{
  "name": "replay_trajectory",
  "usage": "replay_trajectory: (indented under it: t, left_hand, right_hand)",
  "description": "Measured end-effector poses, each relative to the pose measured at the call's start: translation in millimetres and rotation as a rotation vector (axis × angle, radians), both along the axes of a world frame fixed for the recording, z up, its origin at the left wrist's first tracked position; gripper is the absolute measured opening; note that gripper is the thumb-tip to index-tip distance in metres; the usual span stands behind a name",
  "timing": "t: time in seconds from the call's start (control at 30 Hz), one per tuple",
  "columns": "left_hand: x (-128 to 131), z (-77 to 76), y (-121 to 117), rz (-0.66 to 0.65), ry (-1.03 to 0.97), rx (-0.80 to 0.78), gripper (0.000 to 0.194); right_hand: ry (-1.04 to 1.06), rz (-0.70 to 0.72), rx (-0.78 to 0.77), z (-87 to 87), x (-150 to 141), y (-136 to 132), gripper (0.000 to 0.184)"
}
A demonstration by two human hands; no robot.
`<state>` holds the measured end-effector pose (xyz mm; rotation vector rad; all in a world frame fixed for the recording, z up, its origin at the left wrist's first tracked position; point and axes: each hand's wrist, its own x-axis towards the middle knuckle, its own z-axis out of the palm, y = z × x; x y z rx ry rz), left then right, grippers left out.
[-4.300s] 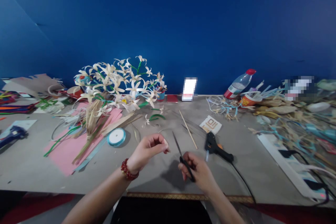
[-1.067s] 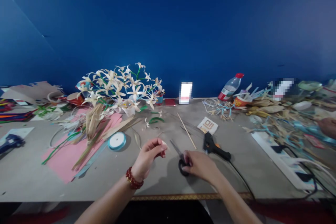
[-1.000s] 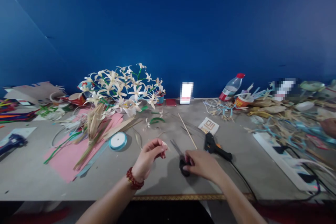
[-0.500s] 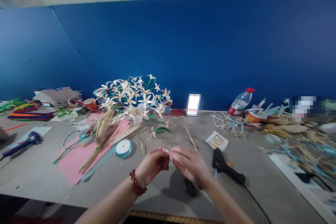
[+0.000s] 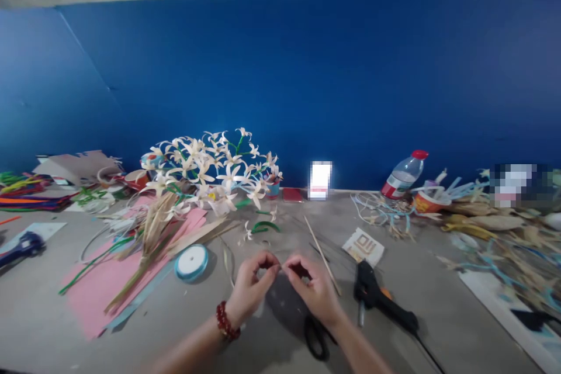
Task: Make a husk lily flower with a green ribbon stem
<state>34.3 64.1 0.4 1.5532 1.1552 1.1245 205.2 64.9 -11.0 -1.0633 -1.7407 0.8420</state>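
My left hand [image 5: 250, 287], with a red bead bracelet at the wrist, is raised above the grey table [image 5: 52, 327] and pinches a small pale piece at its fingertips. Opposite it, my right hand [image 5: 312, 291] pinches the same small piece, fingertips almost touching the left ones. What the piece is I cannot make out. Black scissors [image 5: 316, 336] lie on the table just below my right wrist. A black glue gun [image 5: 379, 299] rests to the right of my right hand.
A bunch of cream paper flowers [image 5: 210, 166] stands at the back left above pink paper [image 5: 94, 289] and dried leaves. A white tape roll [image 5: 191, 262], a wooden stick [image 5: 322, 254], a plastic bottle [image 5: 402, 174] and a tangle of straw scraps [image 5: 495, 234] lie around.
My right hand has let go of the scissors, which now lie on the table, and has moved up to meet my left hand at the small piece. The view has tilted upward.
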Motion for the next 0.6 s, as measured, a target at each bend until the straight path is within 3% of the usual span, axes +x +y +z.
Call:
replay_trajectory:
  t: [0.17, 0.43, 0.6]
  left_hand:
    - [0, -6.5, -8, 0.029, 0.058, 0.041, 0.011]
    - [-2, -5.2, -7, 0.078, 0.128, 0.160, 0.014]
    - [-15, -12.7, 7, 0.170, 0.117, 0.138, 0.008]
  right_hand:
    - [-0.023, -0.004, -0.028, -4.1, -3, -7, 0.015]
    - [0.001, -0.040, 0.175, -6.9, -9, -17, 0.015]
    - [0.194, -0.207, 0.191, -3.2, -5, -17, 0.012]
